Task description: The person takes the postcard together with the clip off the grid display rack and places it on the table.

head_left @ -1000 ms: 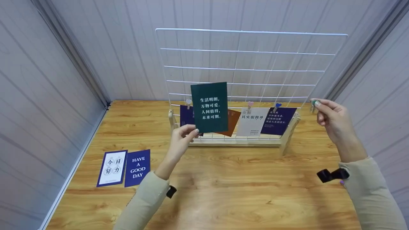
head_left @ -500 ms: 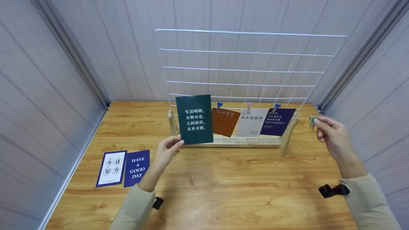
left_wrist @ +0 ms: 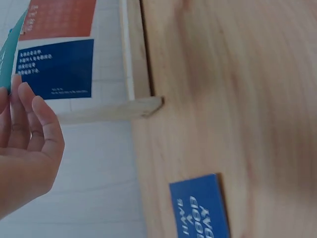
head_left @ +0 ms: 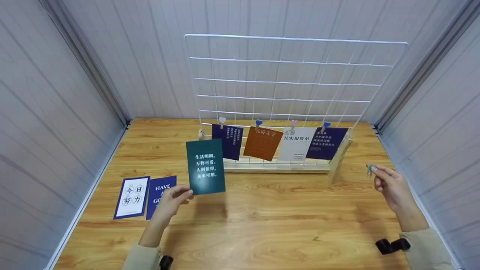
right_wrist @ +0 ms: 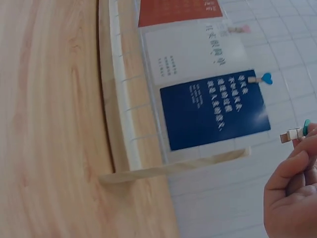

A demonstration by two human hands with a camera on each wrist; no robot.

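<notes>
My left hand pinches a dark green card with white writing by its lower left corner, above the table and in front of the rack's left end. In the left wrist view only a sliver of the green card shows beyond the fingers. On the right, my right hand pinches a small clothespin with a green top between thumb and forefinger. The right wrist view shows the wooden end of that clothespin. The white wire grid rack stands at the back on a wooden base.
Clipped along the rack's lower part hang a purple card, an orange card, a white card and another purple card. A blue-bordered card and a HAVE A GOOD DAY card lie on the table, at left.
The left hand has carried the green card down and to the left, uncovering the orange and left purple cards. The right hand has lowered with the clothespin still pinched.
</notes>
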